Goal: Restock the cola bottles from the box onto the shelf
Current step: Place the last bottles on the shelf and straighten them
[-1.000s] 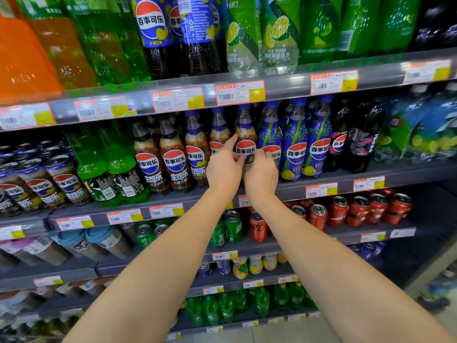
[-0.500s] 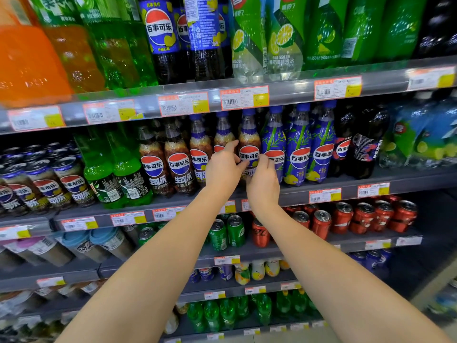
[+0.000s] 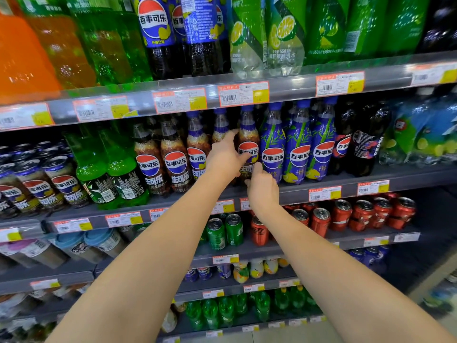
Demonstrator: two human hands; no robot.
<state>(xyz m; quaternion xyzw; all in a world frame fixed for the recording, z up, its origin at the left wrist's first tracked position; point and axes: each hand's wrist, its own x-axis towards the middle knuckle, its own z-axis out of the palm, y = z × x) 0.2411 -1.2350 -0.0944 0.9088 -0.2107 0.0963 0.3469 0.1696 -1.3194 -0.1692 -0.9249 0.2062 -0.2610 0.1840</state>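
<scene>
Gripping one cola bottle (image 3: 248,144), two hands.

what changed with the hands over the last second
The right hand dropped lower on the cola bottle, toward its base. The left hand stayed on the bottle's left side. The bottle still stands on the shelf; its neighbours have not moved.

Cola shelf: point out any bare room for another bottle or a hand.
The front row is packed: brown cola bottles stand side by side up to the bamboo-label bottles, no gap showing. Both hands, left hand and right hand, are on the cola bottle between them. Bare patch: the shelf ledge before the dark bottles.
</scene>
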